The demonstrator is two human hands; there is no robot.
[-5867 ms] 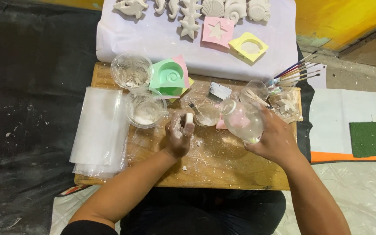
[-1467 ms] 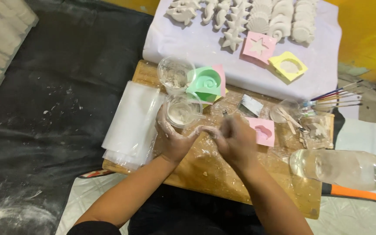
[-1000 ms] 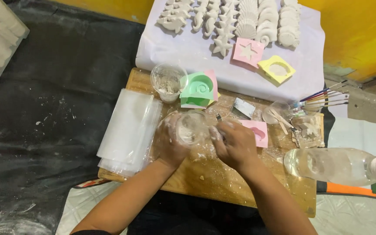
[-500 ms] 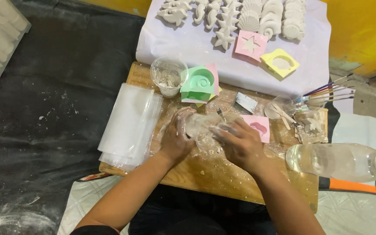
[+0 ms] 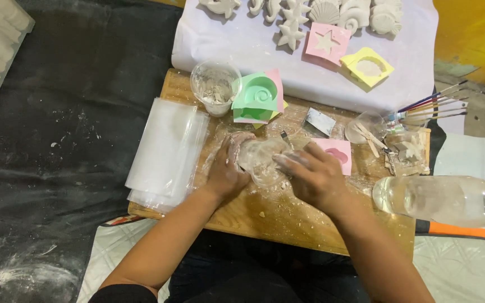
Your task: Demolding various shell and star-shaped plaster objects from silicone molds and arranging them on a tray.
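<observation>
1. Left hand (image 5: 225, 174): fingers curled round the left side of a clear plastic cup (image 5: 260, 160), gripping it at the middle of the wooden board (image 5: 287, 219).
2. Right hand (image 5: 312, 177): dusted white, fingers (image 5: 287, 161) bent and pressed against the right side of the same cup; whether it truly grips or only steadies the cup cannot be told.
3. Clear plastic cup: smeared white inside, held between both hands, resting low over the board's centre.
4. Second clear cup (image 5: 214, 87): stands at the far left corner of the board, white residue inside.
5. Green shell mould (image 5: 255, 98): just beside that cup, on pink and yellow pieces.
6. Pink mould (image 5: 338, 152): touching or just beyond the right hand's fingertips.
7. Stack of clear plastic bags (image 5: 166, 151): hangs over the board's left edge.
8. Plastic water bottle (image 5: 442, 199): lies on its side off the board's right edge.
9. Paintbrushes (image 5: 430, 105): at the far right corner.
10. White cloth (image 5: 242, 45): beyond the far edge, bearing plaster casts (image 5: 290, 33), a pink star mould (image 5: 326, 44) and a yellow mould (image 5: 369, 66).
</observation>
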